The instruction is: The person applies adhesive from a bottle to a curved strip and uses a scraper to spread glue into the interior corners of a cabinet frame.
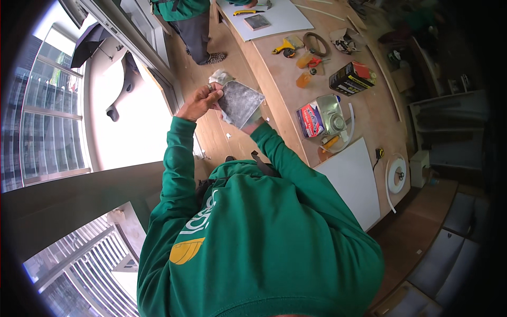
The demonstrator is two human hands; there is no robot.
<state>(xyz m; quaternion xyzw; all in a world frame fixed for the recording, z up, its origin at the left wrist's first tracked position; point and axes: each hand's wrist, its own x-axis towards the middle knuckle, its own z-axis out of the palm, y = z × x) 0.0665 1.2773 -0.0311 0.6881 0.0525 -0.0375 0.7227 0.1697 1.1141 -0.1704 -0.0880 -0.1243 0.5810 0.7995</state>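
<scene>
In front of me, above the wooden floor, my left hand (pixel 203 100) pinches the left edge of a flat, square grey panel (pixel 240 103), thumb on its face. The panel's grey surface looks mottled, and it tilts toward me. A whitish crumpled cloth or paper (pixel 221 77) shows just past its far left corner; I cannot tell which hand it touches. My right hand (pixel 256 124) is at the panel's lower right side, mostly hidden behind it, so its fingers do not show.
To my right runs a long wooden workbench (pixel 285 74) bearing a metal can (pixel 332 117), a black can (pixel 351 79), orange bottles (pixel 303 80), a tape roll (pixel 316 44) and a white sheet (pixel 351 182). Another person (pixel 193 31) stands ahead; a large window (pixel 58 111) is left.
</scene>
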